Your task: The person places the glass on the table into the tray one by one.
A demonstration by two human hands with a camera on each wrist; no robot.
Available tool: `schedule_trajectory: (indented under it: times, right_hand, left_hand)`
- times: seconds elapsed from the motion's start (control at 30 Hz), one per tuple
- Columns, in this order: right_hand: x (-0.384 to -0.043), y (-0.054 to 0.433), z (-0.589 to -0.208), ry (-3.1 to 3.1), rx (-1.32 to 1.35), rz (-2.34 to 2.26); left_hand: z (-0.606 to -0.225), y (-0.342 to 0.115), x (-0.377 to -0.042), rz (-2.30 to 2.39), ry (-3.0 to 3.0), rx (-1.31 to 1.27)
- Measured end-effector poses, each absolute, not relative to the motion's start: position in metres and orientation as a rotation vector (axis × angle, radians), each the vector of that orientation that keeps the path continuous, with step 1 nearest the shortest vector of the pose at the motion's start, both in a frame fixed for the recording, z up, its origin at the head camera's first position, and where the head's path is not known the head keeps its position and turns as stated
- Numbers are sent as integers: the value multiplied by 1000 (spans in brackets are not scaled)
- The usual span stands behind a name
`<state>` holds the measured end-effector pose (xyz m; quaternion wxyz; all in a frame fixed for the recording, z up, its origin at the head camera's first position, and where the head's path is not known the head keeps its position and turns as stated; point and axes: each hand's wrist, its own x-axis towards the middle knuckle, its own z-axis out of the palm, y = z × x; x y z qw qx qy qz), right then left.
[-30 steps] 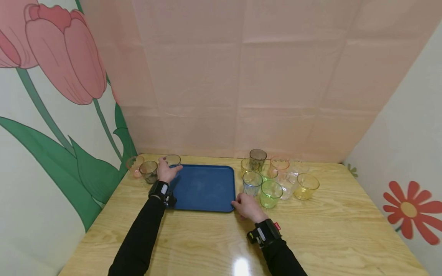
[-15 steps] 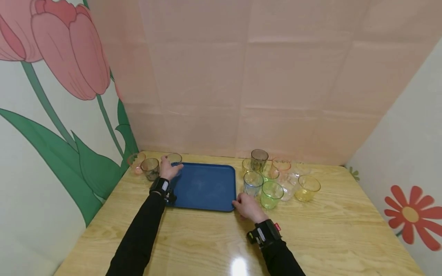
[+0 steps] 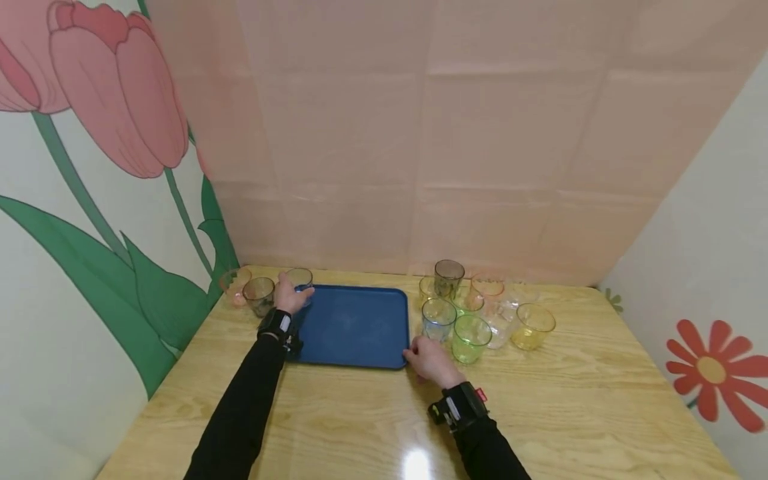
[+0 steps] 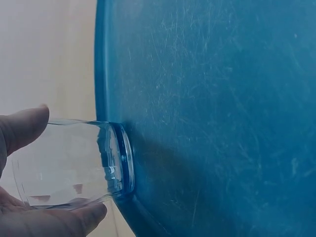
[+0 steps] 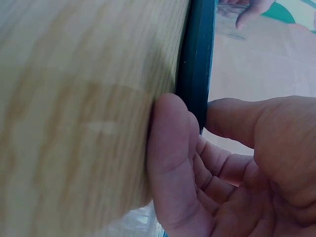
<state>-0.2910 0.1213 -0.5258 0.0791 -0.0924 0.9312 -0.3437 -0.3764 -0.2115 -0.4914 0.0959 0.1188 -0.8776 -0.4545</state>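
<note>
A blue rectangular tray (image 3: 354, 327) lies on the wooden table. My left hand (image 3: 291, 298) is at its far left corner and holds a clear drinking glass (image 4: 64, 163) between thumb and fingers. In the left wrist view the base of this glass overlaps the tray's raised rim at the corner. At the near right corner my right hand (image 3: 433, 361) pinches the tray, thumb on the rim and curled fingers against the outer side, as the right wrist view shows. A smoky brown glass (image 3: 259, 297) stands just left of my left hand.
A pinkish glass (image 3: 235, 287) stands at the far left. Right of the tray is a cluster of several glasses, with a blue one (image 3: 439, 319), a green one (image 3: 471, 339), a dark one (image 3: 449, 279) and a yellow one (image 3: 533, 327). A peach-coloured cloth (image 3: 414, 167) hangs behind the table.
The head view shifts slightly. Both hands keep their holds on the glass and the tray, with hardly any movement.
</note>
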Motion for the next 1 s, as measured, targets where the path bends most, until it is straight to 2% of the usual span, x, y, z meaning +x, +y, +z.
schedule_trajectory:
  times: [1.0]
  right_hand:
    - [-290,122,-529,2781,-291,-1047]
  left_hand:
    - [-498,-216,-384,-1433,-2561,285]
